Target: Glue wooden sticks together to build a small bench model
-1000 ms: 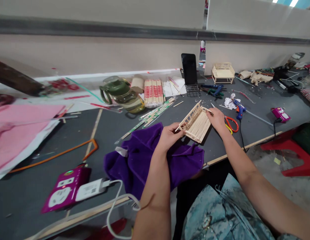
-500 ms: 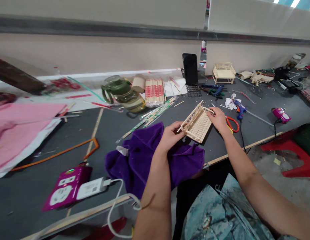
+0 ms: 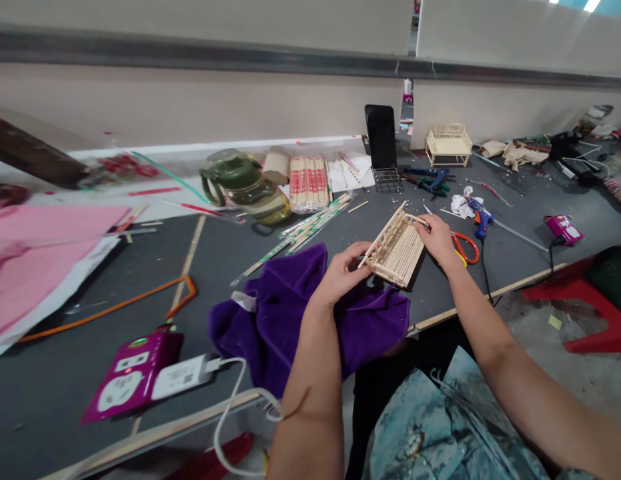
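Note:
Between my hands is a small model bench made of thin wooden sticks [image 3: 397, 252], with a slatted base and a railing along its far left side. My left hand [image 3: 343, 270] is closed on its near left corner. At its right end, the fingers of my right hand [image 3: 434, 233] pinch the rail. The bench is tilted a little above the table. Below my left hand lies a crumpled purple cloth [image 3: 275, 313]. Orange-handled scissors [image 3: 467, 248] rest beside my right wrist, partly hidden by it.
A finished-looking stick bench [image 3: 449, 145] stands at the back. Nearby are a phone on a wire stand [image 3: 381, 139], pliers [image 3: 433, 180] and a blue glue gun [image 3: 483, 220]. Left of these are bundled chopsticks [image 3: 309, 183], a green pitcher [image 3: 247, 187] and a purple power socket [image 3: 135, 373].
The stick bench has tilted very slightly in my hands, and my left fingers have shifted a little at its corner. Everything else stays in place.

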Available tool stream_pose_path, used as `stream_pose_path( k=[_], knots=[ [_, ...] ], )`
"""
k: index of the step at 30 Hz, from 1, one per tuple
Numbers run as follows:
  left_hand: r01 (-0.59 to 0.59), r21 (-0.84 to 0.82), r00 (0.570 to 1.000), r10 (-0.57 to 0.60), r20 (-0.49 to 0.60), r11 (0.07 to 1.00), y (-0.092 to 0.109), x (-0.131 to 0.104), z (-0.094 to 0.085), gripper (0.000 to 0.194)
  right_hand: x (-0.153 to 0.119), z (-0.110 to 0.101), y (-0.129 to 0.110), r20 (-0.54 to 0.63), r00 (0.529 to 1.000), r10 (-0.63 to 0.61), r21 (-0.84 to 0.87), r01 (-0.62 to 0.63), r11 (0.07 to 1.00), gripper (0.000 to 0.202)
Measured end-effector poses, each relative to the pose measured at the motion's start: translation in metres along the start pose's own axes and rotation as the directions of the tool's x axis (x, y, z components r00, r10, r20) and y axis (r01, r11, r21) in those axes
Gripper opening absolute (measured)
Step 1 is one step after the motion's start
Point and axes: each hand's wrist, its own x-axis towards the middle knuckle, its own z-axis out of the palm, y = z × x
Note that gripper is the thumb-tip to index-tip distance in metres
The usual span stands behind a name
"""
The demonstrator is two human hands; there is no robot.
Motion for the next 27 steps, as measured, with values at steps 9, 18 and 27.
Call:
stream_pose_path(
  k=[9,18,27],
  knots=[
    [0.01,0.04,0.999,-0.011,0.031,0.999,0.005,-0.001,0.001,0.044,0.002,0.001,0.001,0.035,0.999,-0.028,-0.014,0.028,1.0,0.022],
    [0.16,-0.155,0.964,-0.121,0.235,0.975,0.005,-0.004,-0.013,0.069,0.004,-0.001,0.002,0.061,0.998,-0.016,-0.048,0.019,0.999,0.022],
    [0.323,-0.144,0.945,-0.31,0.107,0.935,0.009,0.027,0.005,0.06,0.006,-0.003,-0.001,0.089,0.996,-0.023,-0.064,0.028,0.998,0.021]
  ],
)
